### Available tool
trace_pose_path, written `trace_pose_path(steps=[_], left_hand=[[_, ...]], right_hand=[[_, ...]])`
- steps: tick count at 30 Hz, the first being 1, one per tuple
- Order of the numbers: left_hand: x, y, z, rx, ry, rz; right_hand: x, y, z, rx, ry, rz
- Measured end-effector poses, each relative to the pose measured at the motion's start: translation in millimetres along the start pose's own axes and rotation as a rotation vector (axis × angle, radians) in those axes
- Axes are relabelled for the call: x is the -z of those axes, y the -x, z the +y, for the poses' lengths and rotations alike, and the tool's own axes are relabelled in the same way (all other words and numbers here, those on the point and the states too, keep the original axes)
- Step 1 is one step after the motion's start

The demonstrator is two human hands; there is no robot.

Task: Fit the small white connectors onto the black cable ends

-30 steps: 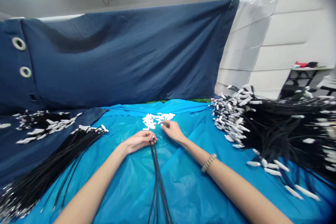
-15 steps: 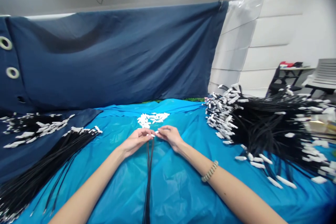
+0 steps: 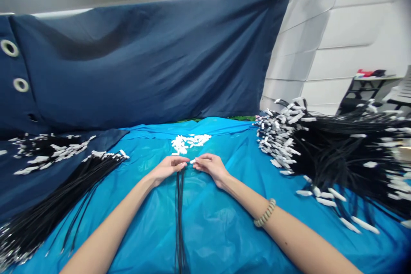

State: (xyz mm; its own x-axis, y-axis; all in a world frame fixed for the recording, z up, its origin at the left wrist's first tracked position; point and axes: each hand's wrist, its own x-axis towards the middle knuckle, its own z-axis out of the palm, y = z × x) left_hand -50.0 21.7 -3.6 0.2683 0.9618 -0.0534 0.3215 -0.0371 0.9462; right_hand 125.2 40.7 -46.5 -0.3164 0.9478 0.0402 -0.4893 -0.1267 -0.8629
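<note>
My left hand (image 3: 169, 168) is closed in a pinch on the upper ends of several thin black cables (image 3: 180, 209), which hang down toward me over the blue sheet. Between the thumb and fingers of my right hand (image 3: 210, 168) is a small white connector housing (image 3: 193, 161), its tip pointing at my left fingertips. A narrow gap separates the two hands. Just beyond them lies a loose heap of white connector housings (image 3: 189, 142). The cable ends inside my left fingers are mostly hidden.
A bundle of black cables with white ends (image 3: 77, 188) lies to the left, near another pile (image 3: 54, 150) on dark cloth. A large heap of such cables (image 3: 330, 150) fills the right. A navy curtain (image 3: 144, 64) hangs behind the blue sheet (image 3: 221, 231).
The hands have drawn slightly apart, and more of the white housing shows in my right fingers. The cables below my left hand have shifted a little left. The camera view has moved slightly.
</note>
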Motion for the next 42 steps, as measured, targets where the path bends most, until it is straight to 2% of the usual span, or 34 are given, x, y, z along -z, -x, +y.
trace_pose_path(steps=[7, 13, 22, 31, 42], left_hand=[[-7.3, 7, 12, -0.022, -0.104, -0.121], [-9.2, 7, 11, 0.009, -0.051, -0.071], [-10.9, 9, 10, 0.014, -0.016, -0.026], [-9.3, 7, 7, 0.043, 0.083, -0.071], [-10.5, 10, 8, 0.068, 0.166, -0.103]], right_hand=[[-5, 2, 5, -0.012, 0.038, -0.037], [-5, 3, 6, 0.008, 0.085, -0.038], [-6, 6, 5, 0.066, 0.124, -0.107], [-9, 8, 4, 0.249, 0.261, -0.126], [-9, 12, 3, 0.523, 0.577, -0.147]])
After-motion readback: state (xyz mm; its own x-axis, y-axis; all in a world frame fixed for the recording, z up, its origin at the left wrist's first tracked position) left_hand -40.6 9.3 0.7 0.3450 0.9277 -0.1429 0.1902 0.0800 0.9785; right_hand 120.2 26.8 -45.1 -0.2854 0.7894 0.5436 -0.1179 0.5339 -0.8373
